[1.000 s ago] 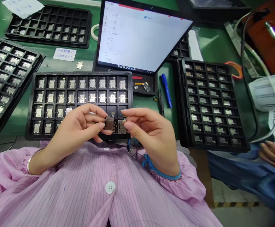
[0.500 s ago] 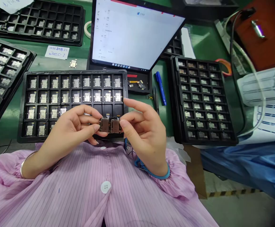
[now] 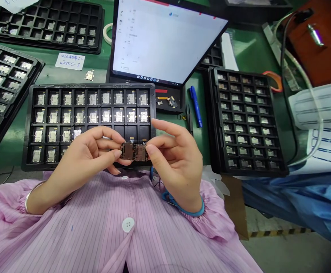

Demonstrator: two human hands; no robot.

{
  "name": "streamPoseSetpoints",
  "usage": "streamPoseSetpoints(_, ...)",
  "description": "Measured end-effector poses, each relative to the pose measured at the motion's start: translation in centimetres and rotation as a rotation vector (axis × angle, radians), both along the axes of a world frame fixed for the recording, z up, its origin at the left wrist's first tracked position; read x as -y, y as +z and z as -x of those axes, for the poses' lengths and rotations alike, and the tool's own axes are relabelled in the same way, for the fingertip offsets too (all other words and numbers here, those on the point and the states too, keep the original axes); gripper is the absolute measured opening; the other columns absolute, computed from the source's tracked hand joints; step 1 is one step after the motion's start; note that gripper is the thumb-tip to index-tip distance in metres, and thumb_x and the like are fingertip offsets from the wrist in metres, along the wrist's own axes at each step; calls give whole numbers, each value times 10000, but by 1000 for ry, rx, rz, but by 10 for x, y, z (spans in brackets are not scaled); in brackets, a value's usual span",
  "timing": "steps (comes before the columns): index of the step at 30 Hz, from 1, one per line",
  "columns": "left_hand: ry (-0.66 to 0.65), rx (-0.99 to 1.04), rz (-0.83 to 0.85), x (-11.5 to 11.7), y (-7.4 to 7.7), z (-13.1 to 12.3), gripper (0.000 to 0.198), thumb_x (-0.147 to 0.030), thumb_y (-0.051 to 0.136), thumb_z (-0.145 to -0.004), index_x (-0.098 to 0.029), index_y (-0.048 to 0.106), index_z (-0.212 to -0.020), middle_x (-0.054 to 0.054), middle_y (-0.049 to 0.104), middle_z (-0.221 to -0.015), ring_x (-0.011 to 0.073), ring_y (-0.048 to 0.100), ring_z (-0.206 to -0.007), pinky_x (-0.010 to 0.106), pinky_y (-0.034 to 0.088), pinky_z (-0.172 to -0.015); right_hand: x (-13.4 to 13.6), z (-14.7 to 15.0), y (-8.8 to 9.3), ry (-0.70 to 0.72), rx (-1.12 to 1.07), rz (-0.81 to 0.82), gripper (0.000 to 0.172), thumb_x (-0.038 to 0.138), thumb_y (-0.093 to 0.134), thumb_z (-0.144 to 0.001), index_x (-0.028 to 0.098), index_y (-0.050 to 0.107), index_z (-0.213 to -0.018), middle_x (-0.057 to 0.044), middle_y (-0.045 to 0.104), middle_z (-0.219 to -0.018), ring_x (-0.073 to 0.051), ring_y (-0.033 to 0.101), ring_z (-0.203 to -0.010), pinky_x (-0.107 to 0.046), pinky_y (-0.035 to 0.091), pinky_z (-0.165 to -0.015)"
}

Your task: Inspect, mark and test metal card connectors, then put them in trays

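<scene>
My left hand pinches a small circuit board with a dark metal shield, by its left edge. Between the thumb and forefinger of my right hand is a second small board of similar look. The two boards sit side by side, nearly touching, over the front right of a black compartment tray seen on its bare edge at the laptop base. Silvery boards fill the rear rows of the tray under my hands. My left hand covers part of its front rows.
A laptop stands behind the tray. Right of it lie a blue pen, tweezers and another filled tray. More trays stand at the left and back, near a handwritten label, a loose board and a tape roll.
The view has shifted slightly, so things appear a little further right. Both hands keep their pinch on the two boards, with the right board's face now showing more clearly.
</scene>
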State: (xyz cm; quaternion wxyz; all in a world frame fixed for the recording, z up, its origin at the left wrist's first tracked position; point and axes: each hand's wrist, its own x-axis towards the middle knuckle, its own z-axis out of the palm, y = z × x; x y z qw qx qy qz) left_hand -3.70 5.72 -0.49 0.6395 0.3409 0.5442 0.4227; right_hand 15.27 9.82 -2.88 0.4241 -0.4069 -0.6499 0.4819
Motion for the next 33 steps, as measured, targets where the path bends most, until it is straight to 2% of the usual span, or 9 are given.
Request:
streamPoseSetpoints(10,-7,19,-3,-1,1,0,134,-192,674,-845,-180,592,-951,18,737,-809,183,747,-757,189,601,-561,0,3,-1,-1,-6,-18,371,166,609,-887,250,551,-1244,25,621,-707,-138,572,-564,-275,494,-487)
streamPoseSetpoints(13,38,-31,-5,-6,-4,2,179,-205,722,-799,-179,586,-913,2,711,-777,173,742,-711,176,584,-542,-8,-2,-2,-74,85,-81,377,174,610,-880,251,554,-1244,17,631,-716,-148,573,-576,-295,481,-513)
streamPoseSetpoints(17,105,-257,-50,-25,-18,2,204,-248,737,-772,-179,586,-892,-2,669,-783,172,730,-684,209,580,-547,-34,-8,-15,-262,369,-194,343,152,602,-833,224,583,-1168,5,651,-743,-172,584,-632,-322,464,-582)
streamPoseSetpoints(21,21,-570,-148,-47,-35,-12,141,-235,681,-778,-184,599,-880,10,666,-761,156,683,-655,251,537,-563,-52,-6,-32,-174,618,-171,326,148,566,-818,188,585,-1141,19,633,-705,-178,578,-634,-324,441,-628)
streamPoseSetpoints(25,-101,-798,-221,-53,-48,-26,64,-194,612,-799,-190,604,-862,2,654,-739,155,615,-667,297,488,-632,-57,-3,-35,-97,696,-156,332,179,591,-819,178,586,-1151,10,610,-713,-190,580,-668,-316,419,-629)
streamPoseSetpoints(29,-230,-1017,-213,-54,-44,-31,61,-212,607,-835,-194,602,-893,7,634,-734,189,602,-699,323,442,-644,-72,1,-31,-25,737,-249,190,162,588,-834,172,629,-1019,-57,595,-864,-229,584,-829,-354,455,-751)
streamPoseSetpoints(33,-235,-1236,-224,-68,-32,-29,193,-250,612,-872,-179,599,-1051,71,658,-952,250,629,-884,360,456,-723,-88,6,-29,74,809,-297,123,126,572,-837,185,615,-937,-95,554,-957,-272,562,-953,-410,455,-853)
